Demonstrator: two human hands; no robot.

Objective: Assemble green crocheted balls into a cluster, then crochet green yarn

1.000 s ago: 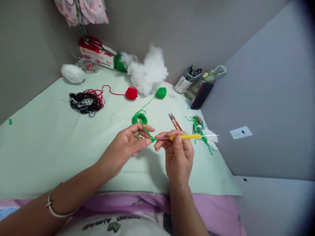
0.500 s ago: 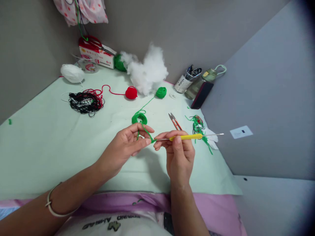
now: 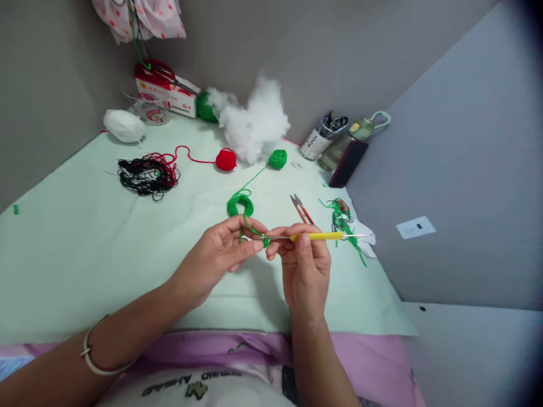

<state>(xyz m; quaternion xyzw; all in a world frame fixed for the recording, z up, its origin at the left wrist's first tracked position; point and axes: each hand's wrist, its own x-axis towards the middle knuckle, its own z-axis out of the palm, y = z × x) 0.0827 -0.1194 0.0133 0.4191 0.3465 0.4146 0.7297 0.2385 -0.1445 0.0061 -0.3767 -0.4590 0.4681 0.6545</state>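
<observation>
My left hand pinches a small green crochet piece between thumb and fingers, with green yarn running over its forefinger. In my right hand is a crochet hook with a yellow handle, held level. The hook's left tip meets the crochet piece; the exact stitch is too small to make out. Its other metal end points right. Just beyond my left hand lies a loose coil of green yarn, linked by a strand to a small green yarn ball.
Thread snips lie beyond my right hand, with yarn scraps to their right. Farther back are white stuffing, a red yarn ball, a black yarn tangle, a pen cup and a dark phone.
The hook has shifted slightly left and tilted to nearly level, its tip now at the green piece's upper edge. My right hand moved a little left with it; my left hand barely moved.
</observation>
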